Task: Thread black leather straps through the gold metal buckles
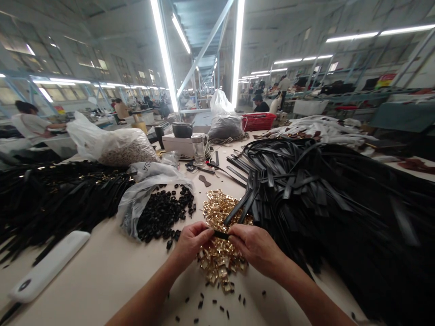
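Note:
Between my two hands a short stretch of black strap (221, 235) shows, pinched at both sides. My left hand (193, 244) closes thumb and fingers on its left part. My right hand (254, 246) grips the right part the same way. Directly under them spreads a pile of gold-coloured metal buckles (220, 210). Left of the pile, many small black loops (165, 208) spill from a clear plastic bag (127, 210). A large heap of black straps (288, 181) lies close on the right, some ends reaching over the buckles. Whatever lies inside my fingers is hidden.
Small black bits (215, 301) are scattered at the table's front. A white power strip (50, 267) lies left, beside more black straps (64, 190). Farther back stand a glass jar (198, 150), a dark cup (182, 130), a filled bag (127, 147) and a red basket (258, 121). People work beyond.

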`<state>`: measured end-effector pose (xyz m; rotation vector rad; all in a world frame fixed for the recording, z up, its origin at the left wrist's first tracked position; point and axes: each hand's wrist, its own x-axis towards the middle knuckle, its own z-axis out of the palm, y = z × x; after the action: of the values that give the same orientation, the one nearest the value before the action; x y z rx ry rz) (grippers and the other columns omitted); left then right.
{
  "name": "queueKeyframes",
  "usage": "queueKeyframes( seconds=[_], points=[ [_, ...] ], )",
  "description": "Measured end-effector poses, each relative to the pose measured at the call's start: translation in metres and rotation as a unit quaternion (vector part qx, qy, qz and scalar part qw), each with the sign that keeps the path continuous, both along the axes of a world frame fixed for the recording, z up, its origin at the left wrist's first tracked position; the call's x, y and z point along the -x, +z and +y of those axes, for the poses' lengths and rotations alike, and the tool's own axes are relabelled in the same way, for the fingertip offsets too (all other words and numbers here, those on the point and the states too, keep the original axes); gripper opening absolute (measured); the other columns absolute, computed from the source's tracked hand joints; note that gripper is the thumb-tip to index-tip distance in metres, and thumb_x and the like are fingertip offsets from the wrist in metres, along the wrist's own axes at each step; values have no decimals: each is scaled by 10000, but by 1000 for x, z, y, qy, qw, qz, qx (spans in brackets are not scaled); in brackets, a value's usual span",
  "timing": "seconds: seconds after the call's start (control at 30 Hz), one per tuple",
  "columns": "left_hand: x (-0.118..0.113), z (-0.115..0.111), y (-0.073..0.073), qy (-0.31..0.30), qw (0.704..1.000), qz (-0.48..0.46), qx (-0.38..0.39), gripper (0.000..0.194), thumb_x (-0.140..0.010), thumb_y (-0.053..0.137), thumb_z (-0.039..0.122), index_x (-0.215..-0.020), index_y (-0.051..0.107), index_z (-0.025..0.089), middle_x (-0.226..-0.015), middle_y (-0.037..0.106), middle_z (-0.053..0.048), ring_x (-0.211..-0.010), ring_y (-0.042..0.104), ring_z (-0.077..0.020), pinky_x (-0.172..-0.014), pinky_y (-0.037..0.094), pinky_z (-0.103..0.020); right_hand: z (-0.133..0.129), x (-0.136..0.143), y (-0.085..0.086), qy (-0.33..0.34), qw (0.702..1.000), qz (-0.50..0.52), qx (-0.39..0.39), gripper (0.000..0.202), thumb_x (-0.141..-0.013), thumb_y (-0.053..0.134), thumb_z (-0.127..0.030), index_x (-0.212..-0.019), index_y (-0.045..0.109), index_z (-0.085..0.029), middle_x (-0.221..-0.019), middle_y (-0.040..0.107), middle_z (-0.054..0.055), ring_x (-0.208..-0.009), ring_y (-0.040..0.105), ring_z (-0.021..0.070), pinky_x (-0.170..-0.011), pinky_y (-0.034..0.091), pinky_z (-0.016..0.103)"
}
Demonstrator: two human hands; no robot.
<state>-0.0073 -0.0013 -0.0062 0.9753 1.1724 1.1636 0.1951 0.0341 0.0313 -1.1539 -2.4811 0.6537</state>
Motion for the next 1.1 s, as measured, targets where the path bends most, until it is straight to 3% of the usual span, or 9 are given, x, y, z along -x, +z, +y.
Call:
queueKeyframes(
  seconds=[0.17, 0.3, 0.47, 0.7, 1.1],
  points=[
    [-4, -2, -5, 14, 995, -77, 58, 292, -699, 745, 375, -771, 565, 157, -680, 683, -21, -536, 640, -118, -487, 443, -181, 2, 3, -5, 46, 995, -25, 87, 243, -949, 411, -274, -815, 601, -203, -689, 636, -5, -621, 554, 125, -571, 329, 213],
    [-4, 0, -8, 32, 990, -114, 80, 415, -683, 757, 346, -994, 547, 169, -758, 693, -23, -519, 639, -107, -470, 445, -172, 0, 7, -6, 17, 996, -9, 88, 194, -938, 429, -265, -923, 614, -208, -774, 662, 12, -695, 587, 146, -619, 352, 230],
    [-3, 1, -7, 37, 990, -115, 67, 560, -697, 747, 338, -1167, 504, 156, -768, 688, -32, -537, 641, -115, -471, 442, -177, -7, 13, -5, -10, 994, 62, 92, 210, -867, 573, -409, -941, 631, -220, -808, 679, 5, -695, 594, 154, -611, 376, 233],
    [-3, 0, -9, 27, 988, -139, 57, 595, -708, 747, 325, -1217, 495, 147, -882, 700, -78, -541, 628, -106, -499, 456, -199, -8, 19, -14, -24, 988, 144, 56, 161, -856, 591, -343, -932, 663, -219, -849, 689, 13, -763, 616, 165, -691, 431, 255],
    [-7, -4, -3, 26, 981, -188, 32, 543, -776, 689, 332, -1252, 507, 145, -699, 648, -13, -511, 623, -107, -469, 440, -180, -9, 18, -15, -44, 991, 125, -17, 69, -816, 610, -259, -804, 652, -204, -736, 654, -2, -667, 589, 146, -621, 407, 236]
  ],
)
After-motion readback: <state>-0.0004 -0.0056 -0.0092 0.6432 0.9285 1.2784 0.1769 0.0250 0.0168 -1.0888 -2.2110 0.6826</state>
